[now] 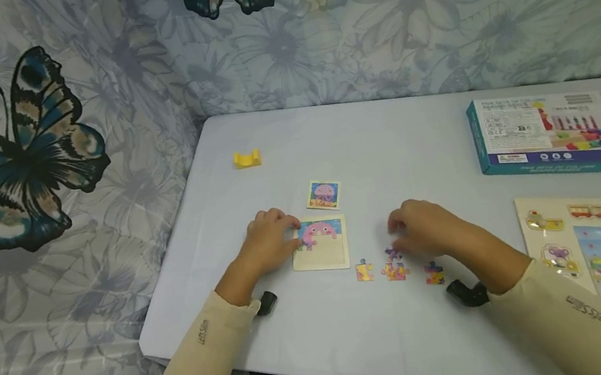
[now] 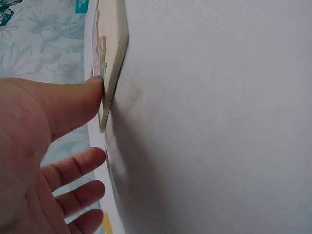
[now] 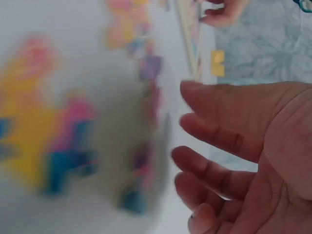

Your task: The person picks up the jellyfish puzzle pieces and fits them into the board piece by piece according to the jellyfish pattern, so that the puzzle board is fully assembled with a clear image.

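Observation:
My left hand is at the left edge of a small puzzle board, its thumb and a fingertip against the side. A pink animal picture fills the board's upper part; the lower part shows bare wood. In the left wrist view the thumb presses the board's edge, with the other fingers spread apart. Over several loose puzzle pieces hovers my right hand, its fingers loosely bent and nothing between them. Among these are a yellow piece, a pink one and a dark blue-and-orange one.
Just behind the board lies a small picture card. A yellow curved block sits farther back on the white table. At the right are a teal-sided box and a larger picture puzzle board. Patterned walls border the table's back and left.

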Available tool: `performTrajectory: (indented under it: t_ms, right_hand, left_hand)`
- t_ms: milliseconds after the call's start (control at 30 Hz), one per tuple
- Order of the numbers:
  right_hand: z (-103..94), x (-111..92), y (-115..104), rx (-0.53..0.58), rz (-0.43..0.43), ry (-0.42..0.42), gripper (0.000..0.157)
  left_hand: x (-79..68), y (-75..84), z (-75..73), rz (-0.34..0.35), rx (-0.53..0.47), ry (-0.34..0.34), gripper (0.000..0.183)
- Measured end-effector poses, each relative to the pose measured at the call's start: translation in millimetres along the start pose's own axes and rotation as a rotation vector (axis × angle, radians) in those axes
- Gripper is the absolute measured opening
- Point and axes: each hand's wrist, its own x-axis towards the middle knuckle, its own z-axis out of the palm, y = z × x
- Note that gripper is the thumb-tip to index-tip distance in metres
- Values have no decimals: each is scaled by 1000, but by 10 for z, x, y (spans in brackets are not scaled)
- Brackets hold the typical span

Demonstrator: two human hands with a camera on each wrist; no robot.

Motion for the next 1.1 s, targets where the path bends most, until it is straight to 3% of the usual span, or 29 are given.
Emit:
performTrajectory:
  t_ms: [167,233,367,533,833,1033,1100]
  right_hand:
    - [175,-150,98,20,-34,91,28]
    - [228,-164,90,26,-40,142,23]
    - [261,-150,54,22,-39,202,22]
    - [266,-140,24,-7,-7,192,38]
    - [276,-94,-25,35,-26,192,18]
    - [220,-73,-18,5,-9,179,37]
    - [214,-63,-6,-4,-13,173,37]
  left_hand:
    - [-36,-4,15,154,-15,-8,37]
    - [-30,11,16,222,-36,-23,39]
    - [4,36,25,288,-40,-56,39]
    - [41,44,33,293,-31,-81,41]
    - [59,53,34,269,-45,-90,41]
    - [53,59,27,265,-62,-82,40]
    - [51,55,28,258,-64,-84,40]
